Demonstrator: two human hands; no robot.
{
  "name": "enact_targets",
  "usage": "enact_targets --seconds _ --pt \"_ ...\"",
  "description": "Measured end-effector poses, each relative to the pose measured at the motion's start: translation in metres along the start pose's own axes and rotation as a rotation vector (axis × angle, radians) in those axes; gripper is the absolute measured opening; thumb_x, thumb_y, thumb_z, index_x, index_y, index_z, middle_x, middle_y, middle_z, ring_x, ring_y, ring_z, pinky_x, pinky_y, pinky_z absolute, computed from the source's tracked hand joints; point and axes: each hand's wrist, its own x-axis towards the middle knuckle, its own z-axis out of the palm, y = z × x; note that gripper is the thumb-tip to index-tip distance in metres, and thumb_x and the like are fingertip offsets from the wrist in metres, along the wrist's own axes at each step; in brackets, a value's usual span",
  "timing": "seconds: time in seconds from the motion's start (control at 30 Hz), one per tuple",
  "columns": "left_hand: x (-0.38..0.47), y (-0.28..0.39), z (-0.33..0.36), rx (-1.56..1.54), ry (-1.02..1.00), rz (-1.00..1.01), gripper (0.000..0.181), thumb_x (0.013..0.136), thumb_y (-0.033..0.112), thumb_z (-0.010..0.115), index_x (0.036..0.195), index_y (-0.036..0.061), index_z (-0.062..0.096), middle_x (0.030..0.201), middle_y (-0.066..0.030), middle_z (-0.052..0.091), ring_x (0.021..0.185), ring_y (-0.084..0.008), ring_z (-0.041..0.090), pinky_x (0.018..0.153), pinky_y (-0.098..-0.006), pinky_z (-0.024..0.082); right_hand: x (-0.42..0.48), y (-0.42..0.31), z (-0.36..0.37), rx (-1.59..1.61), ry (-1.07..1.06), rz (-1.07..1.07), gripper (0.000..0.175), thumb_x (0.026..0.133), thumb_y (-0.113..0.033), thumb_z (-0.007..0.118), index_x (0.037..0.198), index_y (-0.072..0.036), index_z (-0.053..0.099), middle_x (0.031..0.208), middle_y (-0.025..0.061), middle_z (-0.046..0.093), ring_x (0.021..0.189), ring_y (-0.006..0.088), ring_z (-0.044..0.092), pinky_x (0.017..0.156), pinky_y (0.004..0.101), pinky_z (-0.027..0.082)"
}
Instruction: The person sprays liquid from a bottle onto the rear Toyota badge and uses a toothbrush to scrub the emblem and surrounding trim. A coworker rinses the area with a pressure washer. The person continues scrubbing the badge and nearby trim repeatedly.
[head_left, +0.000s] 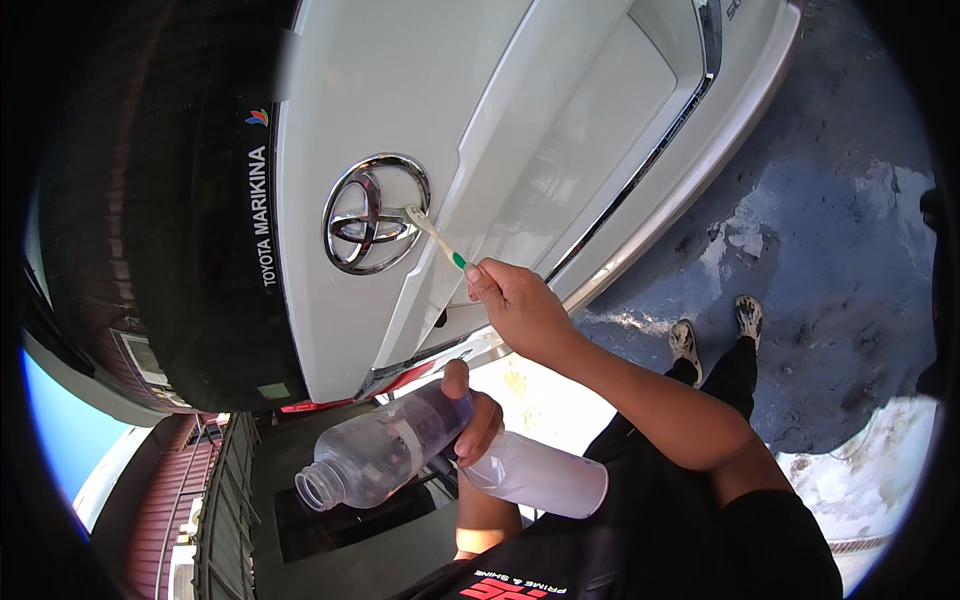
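In my right hand (525, 307) is a toothbrush (442, 244) with a pale neck and a green part on its handle. Its head meets the chrome Toyota emblem (367, 225) near the ring's inner edge. The emblem sits on the white tailgate (322, 330) of a car. My left hand (476, 427) grips a clear plastic bottle (382, 450), tilted, its threaded mouth uncapped and facing lower left. A whitish translucent container (540, 476) lies against the same hand, its flat base toward my body; how it is held is partly hidden.
Dark rear glass (202, 225) bearing lettering adjoins the tailgate. A chrome trim strip (637, 180) and the bumper (720, 157) run along the car's lower side. My shoes (684, 349) stand on a worn blue-grey floor (810, 300). A metal fence (229, 495) is at lower left.
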Motion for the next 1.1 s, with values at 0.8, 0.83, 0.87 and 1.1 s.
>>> enact_targets --seconds 0.8,0.83,0.87,1.1 --pt "-0.019 -0.016 0.011 0.103 0.020 0.250 0.044 0.107 0.030 0.057 0.143 0.0083 0.045 0.096 -0.0263 0.067 0.070 -0.0265 0.071 0.059 -0.0258 0.057 -0.013 0.033 0.033 -0.027 0.087 0.058 0.046 0.114 -0.041 0.041 0.101 -0.001 0.057 0.082 0.0140 0.069 0.074 0.0332 0.068 0.070 0.0419 0.052" --pt "-0.021 -0.017 0.013 0.106 0.041 0.263 0.043 0.107 0.031 0.057 0.143 0.0085 0.046 0.096 -0.0264 0.067 0.069 -0.0263 0.071 0.058 -0.0249 0.057 -0.015 0.036 0.036 -0.042 0.084 0.052 0.046 0.114 -0.041 0.041 0.101 -0.001 0.057 0.082 0.0141 0.069 0.073 0.0335 0.068 0.070 0.0423 0.052" --pt "-0.022 -0.016 0.012 0.096 0.037 0.234 0.043 0.107 0.031 0.057 0.142 0.0086 0.046 0.095 -0.0260 0.067 0.069 -0.0260 0.071 0.057 -0.0245 0.057 -0.023 0.039 0.036 -0.045 0.069 0.041 0.045 0.114 -0.041 0.040 0.102 -0.001 0.057 0.080 0.0143 0.069 0.072 0.0346 0.068 0.068 0.0431 0.052" --pt "-0.036 -0.014 0.016 0.126 0.063 0.181 0.048 0.104 0.035 0.061 0.141 0.0079 0.047 0.095 -0.0254 0.068 0.067 -0.0248 0.070 0.055 -0.0234 0.056 -0.016 0.030 0.043 0.326 0.053 -0.046 0.045 0.116 -0.041 0.036 0.096 -0.004 0.051 0.074 0.0048 0.051 0.066 0.0151 0.047 0.065 0.0341 0.043"
